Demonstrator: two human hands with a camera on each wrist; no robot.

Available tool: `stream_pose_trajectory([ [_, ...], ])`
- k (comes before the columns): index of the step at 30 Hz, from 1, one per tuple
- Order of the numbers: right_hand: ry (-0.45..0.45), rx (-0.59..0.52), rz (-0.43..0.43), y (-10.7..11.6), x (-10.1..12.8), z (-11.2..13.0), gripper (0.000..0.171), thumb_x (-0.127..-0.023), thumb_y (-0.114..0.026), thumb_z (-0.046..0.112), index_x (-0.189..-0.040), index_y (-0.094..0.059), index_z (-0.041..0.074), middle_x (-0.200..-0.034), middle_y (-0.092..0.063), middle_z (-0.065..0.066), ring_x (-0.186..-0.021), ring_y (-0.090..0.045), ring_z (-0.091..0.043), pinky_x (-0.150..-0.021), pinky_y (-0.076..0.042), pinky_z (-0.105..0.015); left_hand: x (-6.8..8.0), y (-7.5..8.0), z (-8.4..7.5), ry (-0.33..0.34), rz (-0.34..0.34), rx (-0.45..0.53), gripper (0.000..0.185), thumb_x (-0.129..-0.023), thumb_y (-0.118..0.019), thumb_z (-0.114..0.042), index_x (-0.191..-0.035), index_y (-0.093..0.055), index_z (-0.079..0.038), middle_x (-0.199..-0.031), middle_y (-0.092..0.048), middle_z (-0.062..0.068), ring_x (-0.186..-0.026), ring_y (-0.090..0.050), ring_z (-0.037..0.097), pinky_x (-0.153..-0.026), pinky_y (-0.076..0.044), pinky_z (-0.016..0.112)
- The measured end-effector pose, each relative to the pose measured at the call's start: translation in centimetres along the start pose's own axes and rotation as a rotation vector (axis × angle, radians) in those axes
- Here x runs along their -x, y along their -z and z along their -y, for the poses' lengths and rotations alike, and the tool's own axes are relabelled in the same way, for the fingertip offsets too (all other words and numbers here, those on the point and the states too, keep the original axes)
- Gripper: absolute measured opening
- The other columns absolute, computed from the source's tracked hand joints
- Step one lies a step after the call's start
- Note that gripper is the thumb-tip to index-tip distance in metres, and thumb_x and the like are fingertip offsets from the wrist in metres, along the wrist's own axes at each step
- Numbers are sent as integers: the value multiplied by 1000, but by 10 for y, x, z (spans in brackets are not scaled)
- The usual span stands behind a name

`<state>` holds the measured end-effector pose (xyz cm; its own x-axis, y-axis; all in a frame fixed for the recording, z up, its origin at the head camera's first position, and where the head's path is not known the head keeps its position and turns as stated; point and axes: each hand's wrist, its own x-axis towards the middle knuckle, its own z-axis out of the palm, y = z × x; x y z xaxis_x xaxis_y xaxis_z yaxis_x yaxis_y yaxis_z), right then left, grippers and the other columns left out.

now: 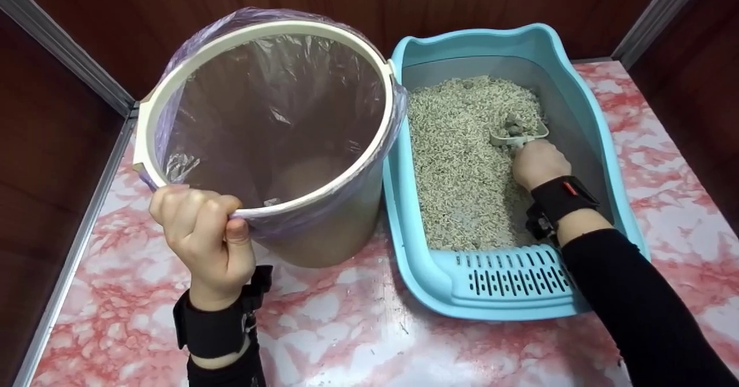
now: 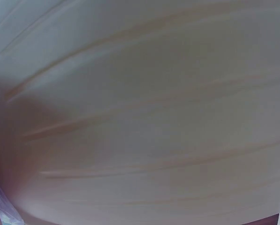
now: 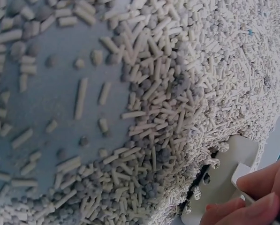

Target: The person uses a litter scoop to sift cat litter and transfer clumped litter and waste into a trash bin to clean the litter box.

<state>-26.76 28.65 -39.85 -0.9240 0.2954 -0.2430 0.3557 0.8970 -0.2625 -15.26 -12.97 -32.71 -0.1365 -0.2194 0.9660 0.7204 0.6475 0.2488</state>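
My left hand (image 1: 202, 231) grips the near-left rim of a cream trash bin (image 1: 329, 242), which is lined with a thin purple plastic bag (image 1: 283, 110). The left wrist view is filled by the bin's ribbed outer wall (image 2: 154, 112). My right hand (image 1: 541, 164) holds the handle of a pale litter scoop (image 1: 519, 140) inside a blue litter box (image 1: 407, 214). Grey clumps (image 1: 514, 126) sit in the scoop among pellet litter (image 1: 462, 162). In the right wrist view the fingers (image 3: 259, 187) pinch the handle, and the scoop's slotted edge lies in the litter.
The bin stands right beside the box on a red-and-white marbled surface (image 1: 346, 329). Dark wood panels (image 1: 369, 0) rise at the back and both sides. A slotted ledge (image 1: 514, 280) forms the box's near end.
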Motion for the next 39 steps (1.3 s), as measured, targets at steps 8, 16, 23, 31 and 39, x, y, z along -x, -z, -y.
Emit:
stream_pose_trajectory([
  [8,-21,-10,3,2,4,2,44,-107,-35,28,-93,-59,-6,-95,-59,-30,-85,-64,-46,-66,-50,-49,0,-1,-1,-3,12,5,66,-100,-48,-52,-59,-45,-1,-56,-33,12,-64,-29,33,-81,-26,41],
  [16,-43,-34,4,5,7,4,43,-106,-37,30,-94,-60,-4,-94,-59,-28,-83,-63,-43,-61,-47,-44,1,-1,2,-4,17,4,65,-100,-48,-52,-60,-46,-1,-56,-33,12,-64,-29,32,-82,-26,42],
  [23,-35,-57,-20,9,9,4,42,-105,-38,29,-97,-63,-5,-90,-59,-25,-74,-60,-37,-55,-43,-38,2,-1,2,-4,15,1,65,-100,-48,-52,-60,-45,-1,-56,-33,12,-64,-29,32,-82,-26,41],
  [31,-16,-112,-34,16,21,7,43,-107,-35,34,-86,-58,4,-83,-54,-18,-71,-56,-35,-57,-41,-40,2,-1,1,-9,15,2,64,-100,-48,-52,-60,-46,-2,-56,-33,11,-64,-29,32,-82,-26,42],
  [39,39,-121,-102,16,33,16,48,-106,-36,38,-103,-53,-7,-105,-58,-35,-95,-60,-51,-73,-48,-58,1,0,0,1,21,-1,65,-100,-48,-53,-60,-45,-2,-56,-33,11,-65,-28,32,-82,-26,41],
])
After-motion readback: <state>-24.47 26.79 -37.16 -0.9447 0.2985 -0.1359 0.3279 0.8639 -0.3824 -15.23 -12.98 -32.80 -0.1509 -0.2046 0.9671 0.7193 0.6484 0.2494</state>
